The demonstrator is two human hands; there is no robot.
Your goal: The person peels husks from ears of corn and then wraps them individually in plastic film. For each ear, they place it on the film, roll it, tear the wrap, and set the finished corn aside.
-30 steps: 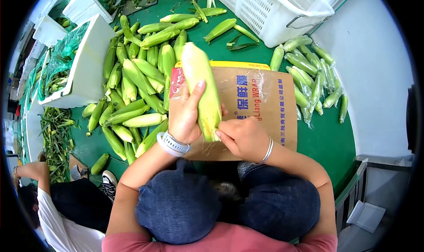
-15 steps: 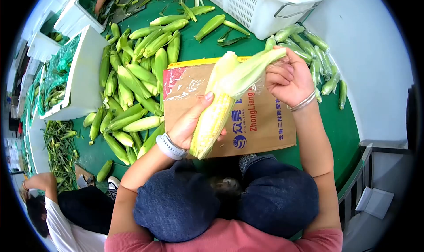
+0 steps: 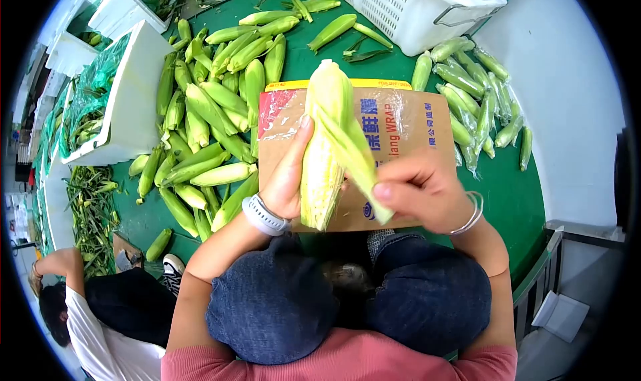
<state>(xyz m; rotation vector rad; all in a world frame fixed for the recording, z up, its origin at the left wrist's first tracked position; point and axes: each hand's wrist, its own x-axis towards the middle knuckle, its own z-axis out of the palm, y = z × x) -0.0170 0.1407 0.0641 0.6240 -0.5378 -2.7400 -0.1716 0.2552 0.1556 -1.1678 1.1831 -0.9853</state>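
Held nearly upright above a cardboard box (image 3: 427, 127) is an ear of corn (image 3: 320, 154), its pale kernels partly bare toward the lower end. My left hand (image 3: 288, 177) wraps around its left side, with the fingers partly hidden behind the ear. A pale green husk leaf (image 3: 350, 150) hangs down the ear's right side, still joined near the top. My right hand (image 3: 424, 191), a little blurred, pinches that leaf's lower end between thumb and fingers, to the right of the ear.
Unwrapped ears of corn (image 3: 220, 107) lie heaped at left; film-wrapped ears (image 3: 484, 100) lie at right. A white basket (image 3: 387, 14) stands behind. White foam boxes (image 3: 133, 94) and husk scraps (image 3: 90, 214) line the left. A co-worker in a white sleeve (image 3: 93, 334) sits lower left.
My right hand has moved down toward me, swinging the husk leaf from the upper right to beside the ear's lower half. The ear now stands straighter in my left hand.
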